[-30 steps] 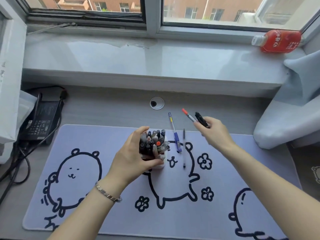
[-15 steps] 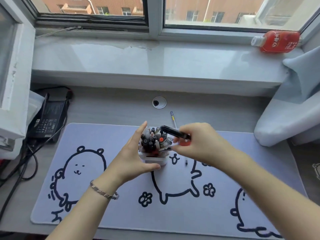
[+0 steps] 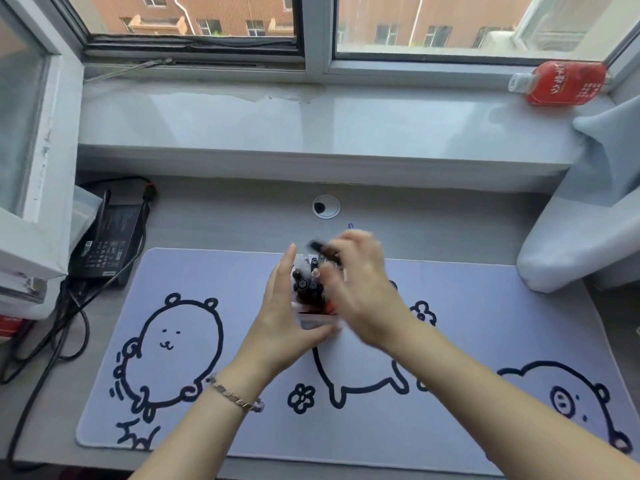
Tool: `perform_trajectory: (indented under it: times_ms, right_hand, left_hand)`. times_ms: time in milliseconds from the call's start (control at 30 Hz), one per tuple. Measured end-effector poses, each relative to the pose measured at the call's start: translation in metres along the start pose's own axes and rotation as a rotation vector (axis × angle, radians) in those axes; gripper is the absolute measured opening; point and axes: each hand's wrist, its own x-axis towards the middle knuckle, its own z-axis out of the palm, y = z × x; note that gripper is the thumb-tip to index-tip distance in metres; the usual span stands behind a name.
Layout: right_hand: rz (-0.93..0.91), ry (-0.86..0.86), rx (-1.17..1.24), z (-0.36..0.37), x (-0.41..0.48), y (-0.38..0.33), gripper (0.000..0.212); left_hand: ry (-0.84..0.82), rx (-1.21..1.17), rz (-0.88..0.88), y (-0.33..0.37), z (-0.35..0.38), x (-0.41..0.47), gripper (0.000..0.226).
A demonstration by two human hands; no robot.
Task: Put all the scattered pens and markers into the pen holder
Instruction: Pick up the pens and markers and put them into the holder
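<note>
Head camera view looked down on a desk mat [image 3: 207, 427] with cartoon animals drawn on it. At the far left of the grip a black power adapter [image 3: 107, 244] lay on the desk with its cables. The left hand [image 3: 280, 327] was wrapped around the pen holder [image 3: 317, 322], thumb at the near side and fingers raised along its left wall, so it was closed on the holder. The holder stood on the mat, full of markers [image 3: 306, 282]. Just right of it, the right hand [image 3: 360, 292] was blurred; it gripped a black marker [image 3: 322, 247] above the far rim of the holder. A blue pen tip [image 3: 350, 225] showed just beyond this hand. Far right, a red bottle [image 3: 564, 83] lay on the windowsill.
</note>
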Motion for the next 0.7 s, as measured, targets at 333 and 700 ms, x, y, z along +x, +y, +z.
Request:
perform_trajectory:
  times_ms: [333,700]
  right_hand:
    - [0.374,0.332,0.552,-0.07,-0.039,0.016,0.028]
    - [-0.035,0.427,0.501,-0.03,-0.045,0.013,0.052]
  left_hand:
    - [0.034,0.028,0.085,0.02,0.011,0.008,0.052]
    - [0.026,0.028,0.059,0.019,0.003,0.005,0.055]
